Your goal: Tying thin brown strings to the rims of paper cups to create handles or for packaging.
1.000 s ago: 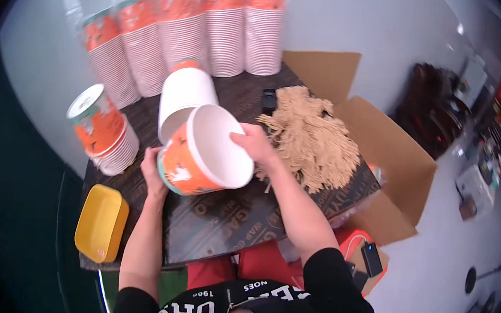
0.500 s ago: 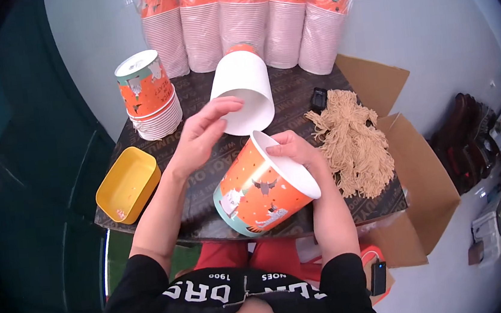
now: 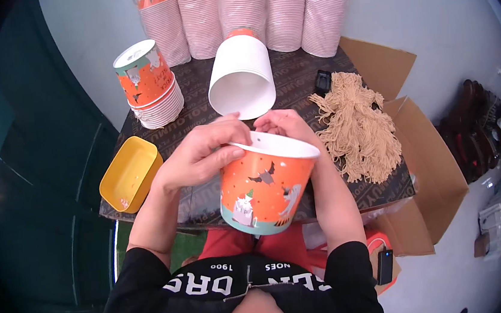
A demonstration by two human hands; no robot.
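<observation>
An orange paper bucket (image 3: 268, 182) with a teal base, white inside and bat and animal prints is held close in front of me, almost upright. My left hand (image 3: 205, 152) is closed on its left rim, thumb outside near the edge. At the far rim, the bent fingers of my right hand (image 3: 287, 126) grip the bucket, partly hidden behind it. A small dark hole shows in its inner wall between my hands. Just beyond lies a white bucket stack (image 3: 240, 76) on its side, its mouth toward me.
Upside-down orange buckets (image 3: 147, 85) stand stacked at left, beyond a yellow tub (image 3: 131, 174) holding small scraps. To the right lie tan cords (image 3: 356, 131) and a small black object (image 3: 323, 81). Wrapped bucket stacks (image 3: 242, 12) line the back; an open carton (image 3: 429, 169) stands beside the table.
My left hand has come down onto the bucket's rim. The bucket has turned more upright, and my right hand has shifted to its far rim.
</observation>
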